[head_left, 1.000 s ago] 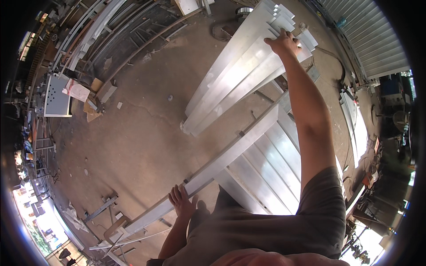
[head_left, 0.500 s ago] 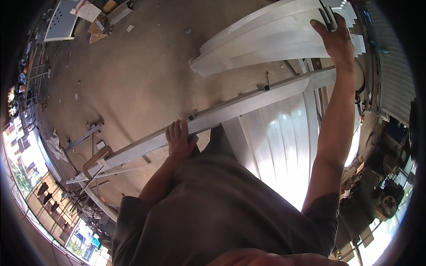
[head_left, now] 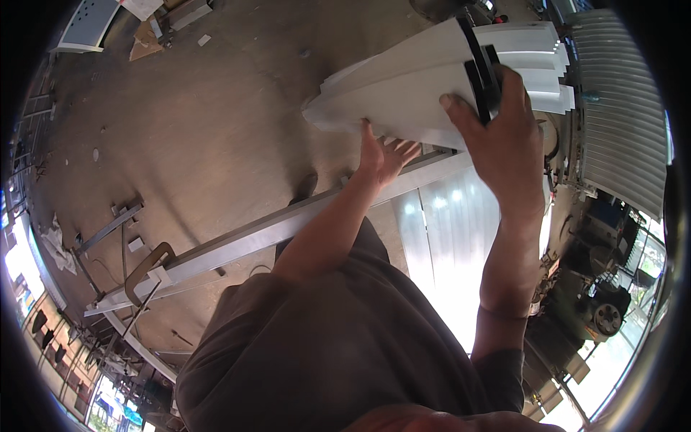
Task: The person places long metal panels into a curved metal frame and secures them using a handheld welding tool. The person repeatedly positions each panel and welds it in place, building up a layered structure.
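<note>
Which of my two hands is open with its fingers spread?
Your left hand, its fingers spread by the lower edge of the pale metal panel; your right hand differs, gripping that panel's dark end.

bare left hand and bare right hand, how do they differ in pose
The bare left hand is open and spread; the bare right hand is closed on the long silver metal profile. The left hand shows its palm, the right hand its back. The left hand is by the profile's lower edge, the right hand at its dark end. Both are gloveless.
</note>
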A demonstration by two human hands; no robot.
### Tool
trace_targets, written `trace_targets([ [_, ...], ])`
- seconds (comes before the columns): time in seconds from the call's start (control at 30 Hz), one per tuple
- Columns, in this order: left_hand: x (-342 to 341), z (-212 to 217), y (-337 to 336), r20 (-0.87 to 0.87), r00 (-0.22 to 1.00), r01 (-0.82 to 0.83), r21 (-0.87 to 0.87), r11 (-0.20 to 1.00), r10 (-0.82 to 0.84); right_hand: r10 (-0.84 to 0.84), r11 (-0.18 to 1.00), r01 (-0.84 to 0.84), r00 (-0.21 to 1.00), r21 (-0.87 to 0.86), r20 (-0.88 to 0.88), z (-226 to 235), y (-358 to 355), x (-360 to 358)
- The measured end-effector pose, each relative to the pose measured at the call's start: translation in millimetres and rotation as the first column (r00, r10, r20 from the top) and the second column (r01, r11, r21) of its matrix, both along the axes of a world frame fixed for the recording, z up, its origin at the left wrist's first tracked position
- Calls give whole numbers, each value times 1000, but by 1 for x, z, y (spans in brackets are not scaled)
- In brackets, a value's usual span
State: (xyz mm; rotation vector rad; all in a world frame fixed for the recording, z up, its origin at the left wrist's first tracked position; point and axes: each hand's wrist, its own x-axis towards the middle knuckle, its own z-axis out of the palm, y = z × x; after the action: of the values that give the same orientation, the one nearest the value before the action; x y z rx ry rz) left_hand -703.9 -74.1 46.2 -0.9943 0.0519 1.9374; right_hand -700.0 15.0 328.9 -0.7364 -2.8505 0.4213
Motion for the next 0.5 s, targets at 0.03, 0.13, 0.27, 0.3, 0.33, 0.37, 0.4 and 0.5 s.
trace_targets([
  [0.03, -5, -2, -2, 24, 996, -82, 21, 996, 82, -49, 997, 50, 999, -54, 22, 4, -15, 3],
  [0.13, -6, -2, -14, 46, 961, -275, 108, 955, 272, -137, 983, 144, 988, -116, 67, 14, -46, 15],
  [0.27, 6, 20, -27, 148, 964, -231, 56, 971, 220, -217, 964, 208, 975, -168, -35, 39, -64, 55],
  [0.3, 7, 28, -31, 185, 964, -205, 53, 977, 192, -237, 960, 223, 969, -173, -69, 50, -63, 67],
  [0.33, 9, 38, -35, 166, 972, -187, 123, 975, 165, -261, 953, 238, 959, -187, -111, 62, -60, 81],
  [0.37, 11, 47, -39, 144, 980, -165, 193, 967, 138, -343, 925, 297, 921, -237, -186, 73, -63, 98],
  [0.4, 12, 56, -44, 91, 987, -152, 286, 946, 131, -367, 910, 287, 892, -298, -264, 86, -62, 116],
  [0.5, 12, 67, -44, -199, 947, -141, 451, 882, 253, -247, 969, 237, 917, -69, -314, 132, -57, 178],
])
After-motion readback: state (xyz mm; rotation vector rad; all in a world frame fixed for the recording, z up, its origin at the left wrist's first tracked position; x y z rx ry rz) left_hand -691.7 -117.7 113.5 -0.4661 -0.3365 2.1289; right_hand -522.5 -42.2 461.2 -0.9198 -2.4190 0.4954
